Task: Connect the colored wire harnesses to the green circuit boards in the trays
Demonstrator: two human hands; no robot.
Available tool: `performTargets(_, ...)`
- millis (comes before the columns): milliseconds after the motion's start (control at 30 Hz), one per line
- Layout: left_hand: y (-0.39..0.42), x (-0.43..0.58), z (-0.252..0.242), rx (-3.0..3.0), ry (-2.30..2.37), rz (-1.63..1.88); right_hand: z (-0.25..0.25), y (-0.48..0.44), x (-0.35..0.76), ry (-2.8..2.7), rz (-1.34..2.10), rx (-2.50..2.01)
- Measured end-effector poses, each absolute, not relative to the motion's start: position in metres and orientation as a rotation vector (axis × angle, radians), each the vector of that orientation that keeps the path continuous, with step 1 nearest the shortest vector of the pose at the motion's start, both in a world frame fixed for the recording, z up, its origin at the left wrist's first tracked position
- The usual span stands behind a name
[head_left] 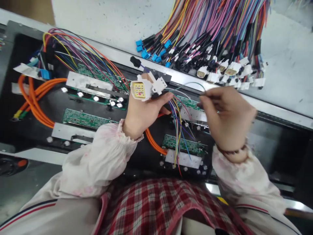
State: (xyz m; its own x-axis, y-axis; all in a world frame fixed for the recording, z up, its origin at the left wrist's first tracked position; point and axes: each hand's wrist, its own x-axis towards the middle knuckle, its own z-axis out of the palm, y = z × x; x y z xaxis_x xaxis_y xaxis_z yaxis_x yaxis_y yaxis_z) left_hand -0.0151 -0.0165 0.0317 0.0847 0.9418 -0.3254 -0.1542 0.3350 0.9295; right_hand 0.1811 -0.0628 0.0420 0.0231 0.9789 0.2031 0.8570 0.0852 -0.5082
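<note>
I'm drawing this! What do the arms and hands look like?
Puffy white sleeves with pink flowers end in ruffled cuffs, with navy and red stripes higher up. Left hand and right hand are bare; a dark bracelet circles the right wrist.

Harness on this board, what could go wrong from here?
The loose coloured wires fanning from the white multi-pin connector in the left hand hang over a green circuit board, so they may snag on its components. The right hand pinches thin wires running back toward that connector; a hard pull might strain their terminations, though those are hidden.
</note>
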Motion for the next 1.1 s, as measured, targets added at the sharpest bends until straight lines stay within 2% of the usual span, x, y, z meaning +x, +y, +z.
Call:
performTargets(167,-0.018,-0.016,0.024,0.978,1.237,1.017,0.019,-0.051,0.176,-1.920,0.380,-1.790)
performTargets(700,-0.018,-0.016,0.023,0.916,1.212,1.001,0.016,-0.049,0.177,-1.933,0.341,-1.815)
performTargets(867,-0.018,-0.016,0.024,0.919,1.275,0.979,0.023,-0.057,0.179,-1.923,0.344,-1.872)
performTargets(1000,-0.018,-0.016,0.022,0.948,1.283,0.980,0.038,-0.069,0.179,-2.135,0.404,-1.851)
performTargets(1100,-0.017,-0.017,0.021,0.962,1.261,0.996,0.046,-0.068,0.176,-2.006,0.370,-1.821)
